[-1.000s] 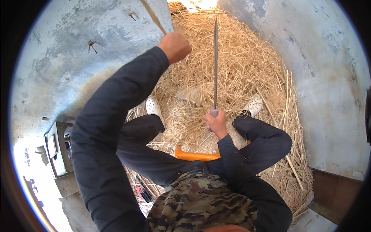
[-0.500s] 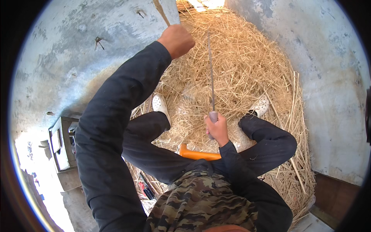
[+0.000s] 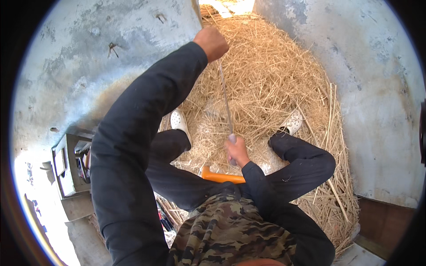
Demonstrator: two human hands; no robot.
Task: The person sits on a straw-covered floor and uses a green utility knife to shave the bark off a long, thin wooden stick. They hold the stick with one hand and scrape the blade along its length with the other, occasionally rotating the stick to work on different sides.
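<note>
Long-bladed tool (image 3: 228, 113) is in the right grip (image 3: 238, 150), fingers clamped round its greyish-purple handle (image 3: 232, 138), with a bit of handle poking out both above and below them. The blade (image 3: 225, 88) runs away from that grip, leaning slightly left, and its far end comes up just below the left grip (image 3: 212, 43). Can't tell if those two actually touch. The left one's curled into a fist, well ahead of the right grip and off to its left, and I can't see whether anything's inside it. Just behind the right grip, toward the lap, there's an orange tube-shaped thing (image 3: 224, 177). Ahead of that grip, one to each side, are the white left shoe (image 3: 179, 124) and right shoe (image 3: 293, 121). Loose straw (image 3: 275, 62) covers the floor around and beyond it all.
</note>
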